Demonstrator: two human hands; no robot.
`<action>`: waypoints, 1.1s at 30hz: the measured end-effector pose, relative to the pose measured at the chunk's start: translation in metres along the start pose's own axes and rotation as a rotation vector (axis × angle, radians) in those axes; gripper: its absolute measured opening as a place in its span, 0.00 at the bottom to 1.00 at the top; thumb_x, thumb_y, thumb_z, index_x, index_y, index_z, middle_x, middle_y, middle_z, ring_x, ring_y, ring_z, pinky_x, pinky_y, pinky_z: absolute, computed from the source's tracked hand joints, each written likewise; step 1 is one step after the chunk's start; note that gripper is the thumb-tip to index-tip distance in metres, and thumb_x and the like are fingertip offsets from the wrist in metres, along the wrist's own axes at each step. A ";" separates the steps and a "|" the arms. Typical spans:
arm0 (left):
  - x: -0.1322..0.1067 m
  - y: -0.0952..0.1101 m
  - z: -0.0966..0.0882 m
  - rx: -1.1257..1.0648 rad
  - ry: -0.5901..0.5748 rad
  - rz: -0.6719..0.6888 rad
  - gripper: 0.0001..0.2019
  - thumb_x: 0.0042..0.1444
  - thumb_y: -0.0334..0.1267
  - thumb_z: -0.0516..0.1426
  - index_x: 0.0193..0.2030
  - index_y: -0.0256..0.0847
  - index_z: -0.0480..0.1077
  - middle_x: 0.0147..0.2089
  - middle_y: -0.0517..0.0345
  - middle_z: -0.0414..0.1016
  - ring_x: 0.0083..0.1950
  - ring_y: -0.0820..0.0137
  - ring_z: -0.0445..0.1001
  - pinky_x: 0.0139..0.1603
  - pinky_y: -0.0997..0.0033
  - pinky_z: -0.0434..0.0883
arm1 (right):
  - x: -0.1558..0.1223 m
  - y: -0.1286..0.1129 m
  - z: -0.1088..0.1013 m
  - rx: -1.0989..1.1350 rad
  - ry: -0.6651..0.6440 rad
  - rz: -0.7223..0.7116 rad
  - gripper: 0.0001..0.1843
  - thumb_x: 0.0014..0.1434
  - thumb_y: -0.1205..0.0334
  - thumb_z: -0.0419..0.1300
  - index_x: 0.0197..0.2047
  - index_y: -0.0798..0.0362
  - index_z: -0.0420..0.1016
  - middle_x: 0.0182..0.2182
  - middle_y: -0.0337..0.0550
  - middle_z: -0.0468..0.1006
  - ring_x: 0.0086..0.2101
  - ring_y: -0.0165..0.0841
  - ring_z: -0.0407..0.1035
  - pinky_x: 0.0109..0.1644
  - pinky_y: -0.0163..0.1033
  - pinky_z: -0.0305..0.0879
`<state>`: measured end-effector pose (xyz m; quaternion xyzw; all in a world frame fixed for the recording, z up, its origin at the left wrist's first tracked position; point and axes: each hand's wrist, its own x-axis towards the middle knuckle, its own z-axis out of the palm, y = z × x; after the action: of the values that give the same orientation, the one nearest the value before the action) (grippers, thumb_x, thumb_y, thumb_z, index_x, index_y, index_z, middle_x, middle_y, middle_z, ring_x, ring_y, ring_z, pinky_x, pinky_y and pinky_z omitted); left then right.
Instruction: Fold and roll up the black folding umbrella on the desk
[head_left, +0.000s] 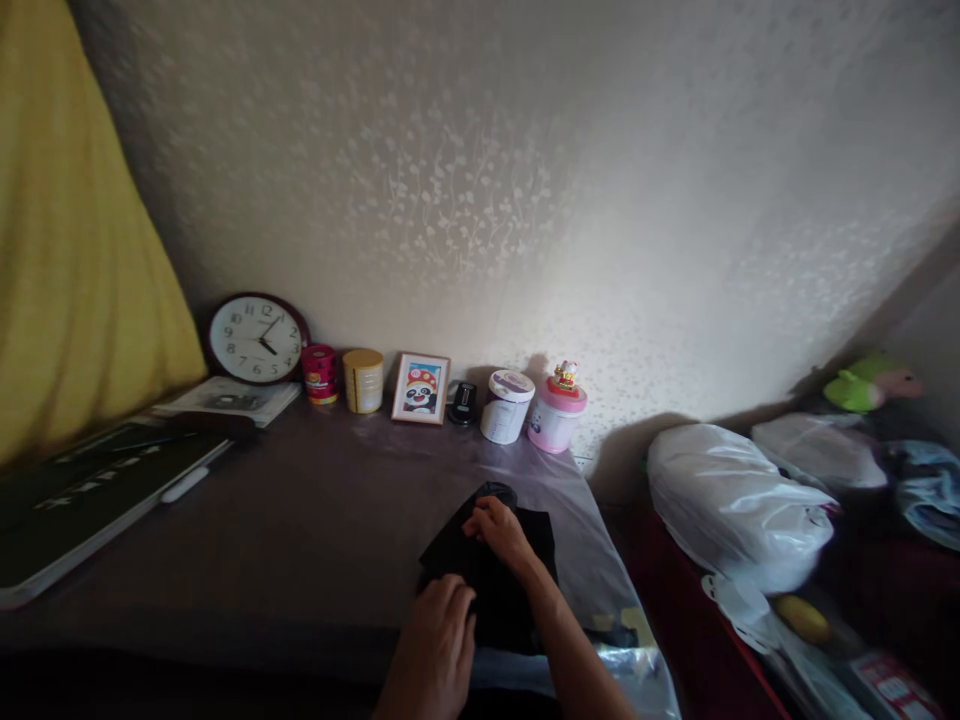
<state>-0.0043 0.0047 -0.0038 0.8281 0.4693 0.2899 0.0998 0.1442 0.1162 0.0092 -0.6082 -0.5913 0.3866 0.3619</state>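
Left hand (442, 632) and right hand (499, 530) are curled at black cloth (504, 600). Whether it is pinched cannot be told.

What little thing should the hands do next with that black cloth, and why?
Maybe the right hand should gently smooth the far end of the black cloth, because a rounded bit there looks raised, just beyond that hand. The left hand is at the cloth's near left side, so it could perhaps steady it.
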 end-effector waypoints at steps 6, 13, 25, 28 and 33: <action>0.020 0.015 0.008 0.080 0.032 0.061 0.14 0.56 0.26 0.46 0.41 0.42 0.69 0.46 0.54 0.70 0.48 0.64 0.69 0.49 0.60 0.68 | -0.003 0.000 -0.002 -0.085 -0.025 -0.060 0.13 0.54 0.64 0.49 0.40 0.56 0.70 0.28 0.43 0.80 0.29 0.32 0.74 0.31 0.34 0.67; 0.017 0.001 0.004 0.145 0.009 -0.013 0.13 0.58 0.29 0.44 0.42 0.39 0.68 0.42 0.53 0.71 0.45 0.65 0.70 0.46 0.63 0.68 | -0.014 -0.010 -0.004 -0.226 -0.028 -0.162 0.15 0.53 0.67 0.51 0.41 0.53 0.75 0.31 0.40 0.80 0.33 0.32 0.74 0.39 0.35 0.67; 0.009 -0.007 0.080 0.259 0.155 -0.027 0.28 0.51 0.22 0.45 0.61 0.30 0.53 0.61 0.37 0.60 0.60 0.59 0.63 0.54 0.60 0.67 | -0.050 0.008 -0.019 -0.440 0.018 -0.707 0.13 0.62 0.64 0.50 0.44 0.52 0.75 0.42 0.44 0.78 0.49 0.35 0.66 0.55 0.43 0.62; 0.009 -0.005 0.078 0.301 0.134 -0.054 0.28 0.51 0.23 0.48 0.62 0.32 0.54 0.61 0.38 0.61 0.59 0.58 0.63 0.54 0.60 0.67 | -0.035 0.021 -0.021 -0.553 0.072 -0.732 0.13 0.63 0.64 0.50 0.46 0.52 0.74 0.46 0.46 0.76 0.53 0.37 0.63 0.59 0.49 0.56; 0.012 0.001 0.071 0.343 0.040 -0.100 0.31 0.49 0.22 0.51 0.62 0.33 0.54 0.61 0.37 0.60 0.60 0.57 0.63 0.54 0.59 0.67 | 0.012 0.035 -0.028 -0.636 0.137 -0.722 0.16 0.64 0.63 0.46 0.47 0.51 0.73 0.47 0.46 0.76 0.54 0.37 0.63 0.59 0.52 0.54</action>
<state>0.0420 0.0220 -0.0564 0.8027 0.5543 0.2167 -0.0380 0.1845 0.1278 -0.0109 -0.4687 -0.8282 -0.0043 0.3071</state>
